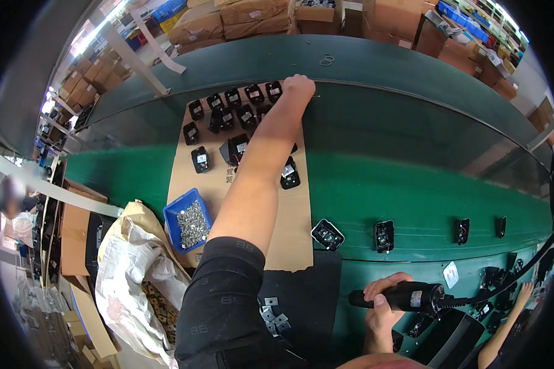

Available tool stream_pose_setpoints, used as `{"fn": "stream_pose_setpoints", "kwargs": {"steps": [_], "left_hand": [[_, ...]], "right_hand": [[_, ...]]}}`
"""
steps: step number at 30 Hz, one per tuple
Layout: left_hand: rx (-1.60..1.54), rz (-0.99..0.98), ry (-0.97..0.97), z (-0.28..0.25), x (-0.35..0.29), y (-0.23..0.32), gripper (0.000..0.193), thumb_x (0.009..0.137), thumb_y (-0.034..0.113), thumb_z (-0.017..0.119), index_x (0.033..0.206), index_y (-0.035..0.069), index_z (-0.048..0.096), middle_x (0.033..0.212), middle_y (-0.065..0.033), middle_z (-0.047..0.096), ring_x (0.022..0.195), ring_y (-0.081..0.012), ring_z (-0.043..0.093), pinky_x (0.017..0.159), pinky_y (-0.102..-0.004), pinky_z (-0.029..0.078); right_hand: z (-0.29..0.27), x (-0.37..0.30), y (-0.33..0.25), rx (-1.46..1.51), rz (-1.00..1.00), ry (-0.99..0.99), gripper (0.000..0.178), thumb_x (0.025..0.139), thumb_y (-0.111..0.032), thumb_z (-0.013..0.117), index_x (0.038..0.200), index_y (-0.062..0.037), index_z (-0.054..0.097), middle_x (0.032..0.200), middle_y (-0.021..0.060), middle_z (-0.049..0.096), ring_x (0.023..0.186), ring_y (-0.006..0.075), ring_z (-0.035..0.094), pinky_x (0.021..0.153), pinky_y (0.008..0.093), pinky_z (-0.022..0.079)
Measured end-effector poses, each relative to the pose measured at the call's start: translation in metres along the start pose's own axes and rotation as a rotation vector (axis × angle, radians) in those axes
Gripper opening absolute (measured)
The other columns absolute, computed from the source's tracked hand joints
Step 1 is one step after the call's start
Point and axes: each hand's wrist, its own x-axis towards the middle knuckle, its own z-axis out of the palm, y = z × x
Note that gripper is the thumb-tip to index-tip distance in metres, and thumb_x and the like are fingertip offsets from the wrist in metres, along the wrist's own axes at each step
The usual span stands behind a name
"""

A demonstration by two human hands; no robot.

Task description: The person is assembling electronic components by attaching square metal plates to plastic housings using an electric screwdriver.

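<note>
From the head view, your left hand (298, 85) stretches to the far end of the cardboard sheet (292, 234), fingers curled down among the black housings (240, 104); whether they grip one, you cannot tell. Your right hand (381, 304) clamps the electric screwdriver (406, 296), parked near your body.

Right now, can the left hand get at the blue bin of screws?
Probably yes. The left hand is stretched past it to the cardboard sheet's far end; the blue bin sits open beside the forearm, nothing covering it.
</note>
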Motion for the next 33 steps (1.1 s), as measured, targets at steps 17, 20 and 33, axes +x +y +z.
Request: {"fn": "stream_pose_setpoints", "kwargs": {"steps": [17, 20, 33], "left_hand": [[-0.252, -0.258, 0.417, -0.002, -0.187, -0.211, 0.064, 0.066, 0.014, 0.078, 0.12, 0.011, 0.045, 0.103, -0.0181, 0.064, 0.1, -0.0377, 0.06, 0.084, -0.0471, 0.049], [-0.217, -0.598, -0.035, 0.005, -0.252, -0.249, 0.076, 0.062, 0.02, 0.08, 0.125, 0.007, 0.039, 0.111, -0.0234, 0.061, 0.105, -0.0388, 0.059, 0.089, -0.0449, 0.049], [-0.202, -0.585, -0.563, 0.023, -0.312, -0.204, 0.11, 0.052, 0.046, 0.086, 0.14, 0.009, 0.03, 0.131, -0.0192, 0.052, 0.123, -0.0347, 0.048, 0.1, -0.0473, 0.04]], "right_hand": [[0.001, -0.002, 0.003, -0.052, -0.14, -0.08, 0.045, 0.08, -0.014, 0.064, 0.117, -0.0029, 0.041, 0.068, 0.0043, 0.047, 0.061, 0.0138, 0.047, 0.063, 0.0312, 0.042], [-0.003, -0.003, 0.004, -0.028, -0.129, -0.08, 0.046, 0.08, -0.014, 0.064, 0.118, -0.0022, 0.04, 0.068, 0.0047, 0.048, 0.061, 0.014, 0.047, 0.063, 0.0312, 0.042], [-0.001, -0.002, 0.0, -0.008, -0.11, -0.11, 0.043, 0.075, 0.002, 0.065, 0.113, 0.002, 0.045, 0.073, 0.0062, 0.059, 0.064, 0.0122, 0.055, 0.06, 0.0251, 0.044]]}}
